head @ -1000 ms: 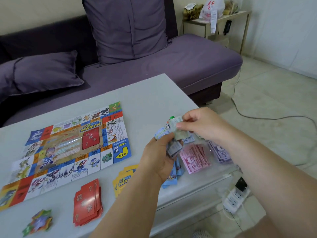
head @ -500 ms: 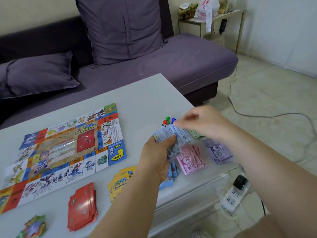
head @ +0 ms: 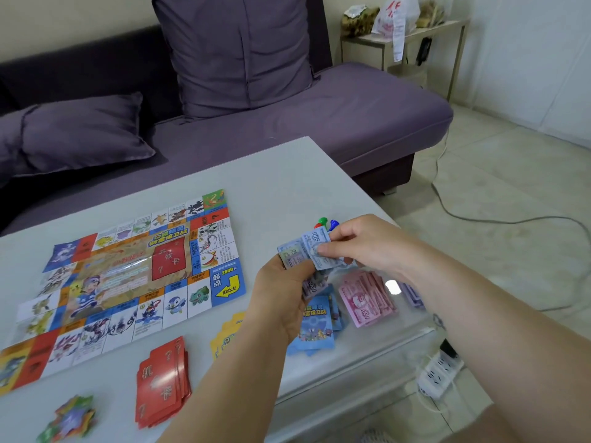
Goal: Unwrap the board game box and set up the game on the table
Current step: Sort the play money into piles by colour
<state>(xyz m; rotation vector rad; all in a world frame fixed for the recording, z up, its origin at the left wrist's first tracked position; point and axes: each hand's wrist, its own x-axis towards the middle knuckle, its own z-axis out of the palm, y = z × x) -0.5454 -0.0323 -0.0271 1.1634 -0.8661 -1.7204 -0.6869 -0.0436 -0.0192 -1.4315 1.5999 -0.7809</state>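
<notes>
- Step in hand (judged): sorting the play money by colour. Unwrapping looks done, with no box or wrap in view.
- Board [head: 137, 276] lies unfolded and flat on the left part of the table [head: 271, 187].
- Laid out on the table: red cards [head: 163, 382] near the front edge. Yellow cards [head: 224, 340] lie just right of them, partly hidden by the left forearm.
- Blue cards [head: 316, 327] lie below the left hand [head: 284, 298]. Pink notes [head: 367, 298] lie beside them. Purple notes [head: 412, 295] are mostly hidden by the right forearm.
- Pawns [head: 324, 222] in green, red and blue sit just beyond the right hand [head: 361, 244].
- A bright cut-out pile [head: 70, 420] sits at the front left, too blurred to identify.
- Left hand: raised over the blue cards, back toward the camera. Its grip is clenched round a fanned wad of notes [head: 297, 254], mostly blue-grey.
- Right hand: forearm crosses in from the right, above the pink notes, palm down. Its grip pinches the top blue note of the same wad between thumb and fingers.
- Neither hand appears to rest on the table.
- Next move (judged): peel the top note free while the left grip holds the rest firm, then lay it with its own colour.
- No blue-note pile shows on the table yet, so a free spot near the pink notes would be needed.
- Risk (judged): thin paper, so two notes may come away together, or the wad may slip and scatter.
</notes>
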